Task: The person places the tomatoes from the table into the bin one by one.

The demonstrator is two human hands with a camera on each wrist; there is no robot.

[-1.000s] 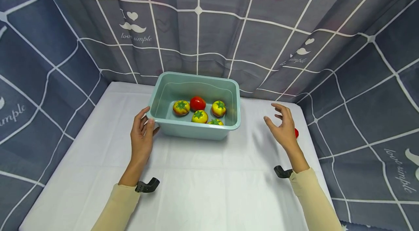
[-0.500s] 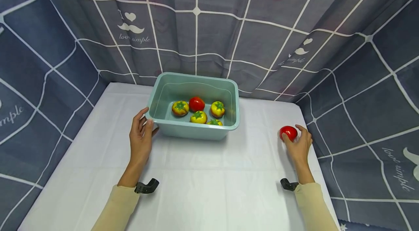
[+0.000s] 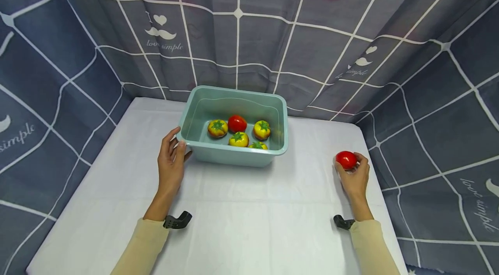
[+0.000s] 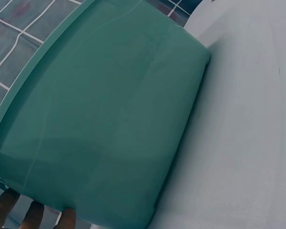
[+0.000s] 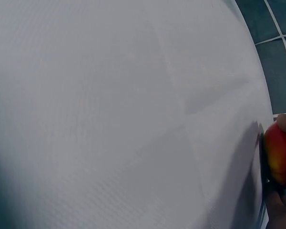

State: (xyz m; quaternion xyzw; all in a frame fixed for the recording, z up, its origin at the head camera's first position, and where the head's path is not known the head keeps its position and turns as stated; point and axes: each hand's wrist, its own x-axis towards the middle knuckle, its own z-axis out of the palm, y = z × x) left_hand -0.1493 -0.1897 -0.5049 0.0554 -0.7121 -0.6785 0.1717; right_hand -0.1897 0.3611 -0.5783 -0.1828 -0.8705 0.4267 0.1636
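A pale green plastic bin (image 3: 234, 158) stands at the back of the table. In it lie a red tomato (image 3: 237, 123) and several yellow tomato-like fruits (image 3: 238, 139) with green leafy tops. My left hand (image 3: 171, 162) holds the bin's front left corner, thumb at the front and fingers along the left side. In the left wrist view, fingertips (image 4: 33, 214) touch the bin wall (image 4: 100, 114). At the table's right side my right hand (image 3: 355, 177) grips another red tomato (image 3: 345, 160) between thumb and fingers. The right wrist view shows this tomato (image 5: 280, 152) at its right edge, with a yellowish patch.
A white cloth (image 3: 249, 218) covers the table. Dark grey curtains (image 3: 257, 41) with white grid lines rise behind it and on both sides. The table's right edge runs close beside my right hand.
My right hand has moved right and down to the red tomato and taken hold of it; the tomato has barely shifted. The left hand stays at the bin's corner.
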